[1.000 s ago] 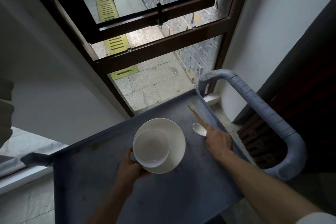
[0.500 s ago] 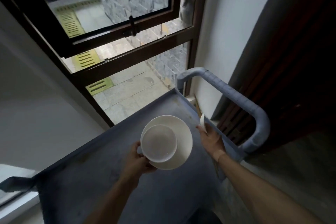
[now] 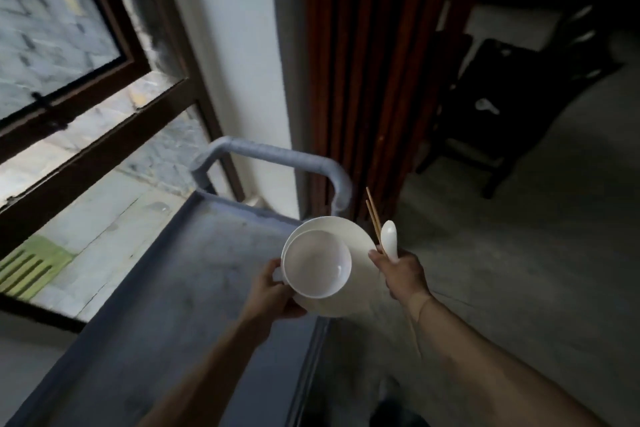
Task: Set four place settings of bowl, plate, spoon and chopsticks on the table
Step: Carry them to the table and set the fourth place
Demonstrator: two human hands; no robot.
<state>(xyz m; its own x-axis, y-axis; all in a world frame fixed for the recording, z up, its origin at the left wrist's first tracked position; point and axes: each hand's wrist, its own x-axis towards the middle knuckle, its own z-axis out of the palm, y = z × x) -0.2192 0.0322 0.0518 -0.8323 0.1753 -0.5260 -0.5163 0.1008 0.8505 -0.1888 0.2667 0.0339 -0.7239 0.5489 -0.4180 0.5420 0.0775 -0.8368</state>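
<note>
Carrying one full setting off the cart looks like the step in hand. Seen from the head camera, the left hand [image 3: 275, 291] is clamped on the near-left edge of the white plate [image 3: 360, 246], thumb over the rim and fingers beneath, though how they curl under is hidden. The bowl [image 3: 317, 262] sits on that plate, pushed toward the gripped side, so most of the load lies just beyond the thumb. Both hang above the far right corner of the grey cart tray [image 3: 194, 288], with the plate's outer edge already past the tray's lip.

Just right of the plate, not clearly touching it, the right hand [image 3: 403, 274] is closed around the spoon [image 3: 389, 239] and chopsticks [image 3: 374, 218] together; they stick up and away out of the fist, spoon bowl uppermost, chopstick tips higher still.

No table is plainly visible, only a dark chair [image 3: 512, 94] far beyond the right hand. The next move likely calls for keeping the plate level during the walk, since the bowl rests loose and off-centre, then lowering the plate first, freeing a hand to sort the utensils beside it.
</note>
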